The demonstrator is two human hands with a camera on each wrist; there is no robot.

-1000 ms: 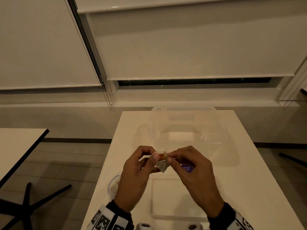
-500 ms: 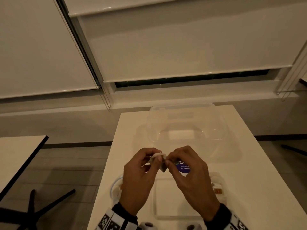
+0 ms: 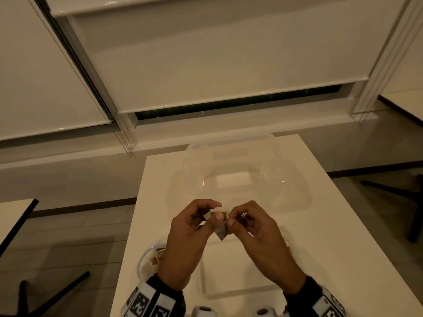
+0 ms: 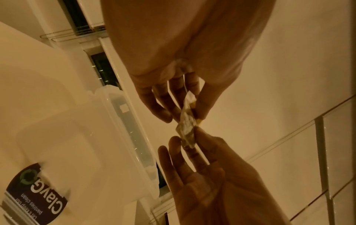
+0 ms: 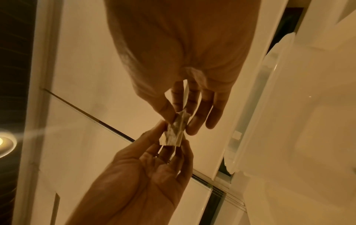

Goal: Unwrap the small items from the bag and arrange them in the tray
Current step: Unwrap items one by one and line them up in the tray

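A small item in a crinkled whitish wrapper (image 3: 221, 227) is held above the white table between both hands. My left hand (image 3: 216, 216) pinches the wrapper's left end with thumb and forefinger; my right hand (image 3: 229, 221) pinches its right end. In the left wrist view the wrapper (image 4: 185, 127) stretches between the left hand (image 4: 192, 109) above and the right hand (image 4: 194, 137) below. The right wrist view shows the wrapper (image 5: 176, 130) between the right hand (image 5: 178, 120) and the left hand (image 5: 173, 141). A shallow clear tray (image 3: 206, 291) lies under my wrists.
A large clear plastic box (image 3: 240, 177) stands at the table's far end; its dark label (image 4: 36, 191) shows in the left wrist view. A clear bag (image 3: 147, 261) with small brownish items lies at the table's left edge. Other tables stand to both sides.
Both hands have stayed on the wrapped item and shifted their fingers a little on the wrapper. The orange-brown piece seen between the fingertips a second ago is now mostly covered.
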